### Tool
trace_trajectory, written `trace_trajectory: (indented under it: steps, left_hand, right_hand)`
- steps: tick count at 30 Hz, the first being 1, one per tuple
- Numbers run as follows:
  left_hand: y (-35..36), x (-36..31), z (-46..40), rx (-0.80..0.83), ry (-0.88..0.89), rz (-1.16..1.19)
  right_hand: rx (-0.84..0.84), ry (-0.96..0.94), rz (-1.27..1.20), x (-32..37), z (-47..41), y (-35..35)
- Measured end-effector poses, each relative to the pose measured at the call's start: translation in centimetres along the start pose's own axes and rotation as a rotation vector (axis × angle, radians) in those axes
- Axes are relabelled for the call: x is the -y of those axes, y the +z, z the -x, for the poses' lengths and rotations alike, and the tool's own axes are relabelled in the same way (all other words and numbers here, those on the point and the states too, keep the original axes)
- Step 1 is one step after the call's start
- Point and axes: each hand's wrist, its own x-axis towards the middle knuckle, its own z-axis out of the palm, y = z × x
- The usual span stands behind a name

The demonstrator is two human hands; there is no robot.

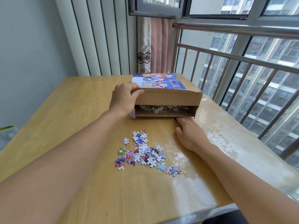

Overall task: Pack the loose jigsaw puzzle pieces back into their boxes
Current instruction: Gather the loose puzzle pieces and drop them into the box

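Observation:
A cardboard puzzle box (165, 113) with a cartoon picture on its lid (159, 81) lies on the wooden table (64, 120), its near side gaping. Several puzzle pieces (163, 108) show inside the gap. My left hand (124, 97) grips the lid's near left corner and holds it raised. My right hand (189, 135) lies on the table just in front of the box's right end, fingers fairly straight, fingertips by a dark piece (175, 119) at the box's lower edge. A heap of loose pieces (144, 152) lies between my forearms.
A window with a metal railing (242, 62) runs along the table's right and far side. A pink curtain (155, 46) hangs behind the box. A wall socket (8, 132) sits low on the left wall. Glare covers the table's right part.

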Motion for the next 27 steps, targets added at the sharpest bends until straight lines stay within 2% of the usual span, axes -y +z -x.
trace_trajectory:
  steps: [7, 11, 13, 18, 20, 22, 23, 25, 27]
  left_hand:
    - [0.1, 0.9, 1.0, -0.002, -0.051, -0.017]
    - [-0.1, 1.3, 2.6, 0.019, -0.054, 0.030]
    - [-0.5, 1.6, 3.6, 0.062, -0.054, 0.051]
    - [-2.7, 3.0, 8.5, 0.264, -0.203, -0.024]
    - [-4.5, 3.2, 11.2, 0.529, -0.246, -0.118]
    - [-6.3, 3.1, 13.1, 0.789, -0.146, -0.238]
    - [-7.0, 2.9, 13.4, 0.847, -0.081, -0.262]
    - [-7.4, 2.8, 13.5, 0.865, -0.025, -0.255]
    - [-7.0, 2.5, 13.3, 0.804, -0.019, -0.219]
  right_hand:
    - [0.276, -0.314, -0.226, 4.1, 2.3, -0.6]
    - [0.409, -0.213, -0.434, 6.9, 2.6, -1.2]
    - [0.464, -0.221, -0.362, 8.0, 2.1, -1.3]
    - [0.574, -0.354, -0.325, 10.1, 2.2, -1.2]
    - [0.582, -0.406, -0.303, 9.9, 2.7, -1.4]
    - [0.574, -0.404, -0.306, 9.2, 3.2, -2.3]
    - [0.569, -0.390, -0.320, 8.8, 3.4, -3.0]
    - [0.550, -0.332, -0.249, 8.1, 4.0, -4.8]
    - [0.544, -0.240, -0.010, 7.3, 4.8, -6.4]
